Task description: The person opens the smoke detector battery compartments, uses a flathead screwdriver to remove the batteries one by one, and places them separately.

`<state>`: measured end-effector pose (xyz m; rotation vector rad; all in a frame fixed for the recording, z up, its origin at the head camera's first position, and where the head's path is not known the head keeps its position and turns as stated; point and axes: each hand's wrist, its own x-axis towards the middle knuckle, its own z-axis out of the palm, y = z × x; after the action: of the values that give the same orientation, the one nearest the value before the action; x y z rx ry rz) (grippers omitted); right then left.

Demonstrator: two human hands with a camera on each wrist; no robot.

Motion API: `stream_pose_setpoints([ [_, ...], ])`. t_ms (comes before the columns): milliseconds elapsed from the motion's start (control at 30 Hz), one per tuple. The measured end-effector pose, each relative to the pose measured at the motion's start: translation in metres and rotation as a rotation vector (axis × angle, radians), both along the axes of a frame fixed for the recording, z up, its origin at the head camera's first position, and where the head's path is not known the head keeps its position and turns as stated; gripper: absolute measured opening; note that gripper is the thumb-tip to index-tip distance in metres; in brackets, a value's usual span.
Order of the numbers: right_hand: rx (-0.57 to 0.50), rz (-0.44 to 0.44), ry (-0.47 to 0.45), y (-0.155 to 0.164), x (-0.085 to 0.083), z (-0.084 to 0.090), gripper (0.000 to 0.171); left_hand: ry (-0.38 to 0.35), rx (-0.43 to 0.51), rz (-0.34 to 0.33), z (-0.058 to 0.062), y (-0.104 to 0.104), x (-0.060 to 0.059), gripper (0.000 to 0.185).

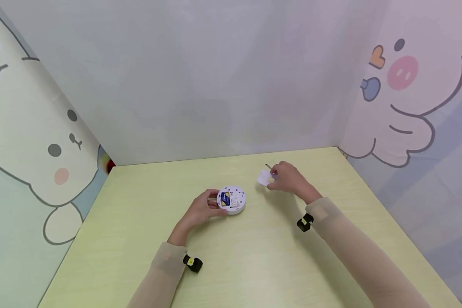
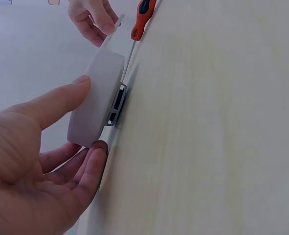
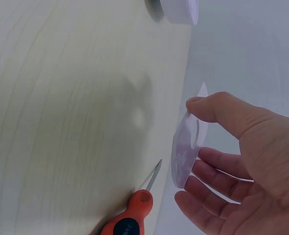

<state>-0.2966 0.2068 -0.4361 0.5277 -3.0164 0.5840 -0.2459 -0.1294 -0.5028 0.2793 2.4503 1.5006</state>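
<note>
My left hand (image 1: pixel 200 210) grips a round white smoke detector (image 1: pixel 236 202) by its rim, thumb on the near side and fingers around the far side. A blue-and-yellow battery (image 1: pixel 225 199) and a label show on its upturned face. In the left wrist view, a dark grille (image 2: pixel 116 105) juts from its underside, close to the table. To the right, my right hand (image 1: pixel 288 179) pinches a thin white plate (image 3: pixel 184 149) with a hole in it, between thumb and fingers, above the table. Below that hand lies an orange-handled screwdriver (image 3: pixel 134 210), its handle hidden in the head view.
The pale wood-look table (image 1: pixel 250 265) spreads out under both hands. A light cloth wall (image 1: pixel 200 85) rises behind it, with cartoon-printed side panels (image 1: pixel 400 119) close to its left and right edges.
</note>
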Motion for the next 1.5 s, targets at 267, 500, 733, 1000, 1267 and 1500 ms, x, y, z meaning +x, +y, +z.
stream_pose_setpoints([
  [267, 0.015, 0.002, -0.001, -0.001, -0.008, -0.016, 0.051, 0.000, 0.001, 0.003, 0.002, 0.000, 0.001, 0.080],
  [500, 0.051, -0.025, -0.061, -0.010, -0.015, -0.022, 0.052, 0.001, 0.017, -0.005, 0.001, 0.000, 0.001, 0.080],
  [733, 0.079, -0.057, -0.114, -0.017, -0.016, -0.024, 0.052, 0.002, 0.013, -0.001, 0.001, 0.000, 0.001, 0.080],
  [1000, 0.131, -0.067, -0.111, -0.019, -0.021, -0.029, 0.049, 0.000, 0.010, -0.004, 0.003, 0.000, 0.003, 0.080],
  [1267, 0.112, -0.081, -0.128, -0.018, -0.028, -0.034, 0.046, -0.002, 0.009, -0.002, 0.004, 0.000, 0.004, 0.079],
  [1500, 0.099, -0.092, -0.145, -0.019, -0.027, -0.033, 0.048, 0.007, 0.006, -0.006, 0.001, 0.000, 0.002, 0.079],
])
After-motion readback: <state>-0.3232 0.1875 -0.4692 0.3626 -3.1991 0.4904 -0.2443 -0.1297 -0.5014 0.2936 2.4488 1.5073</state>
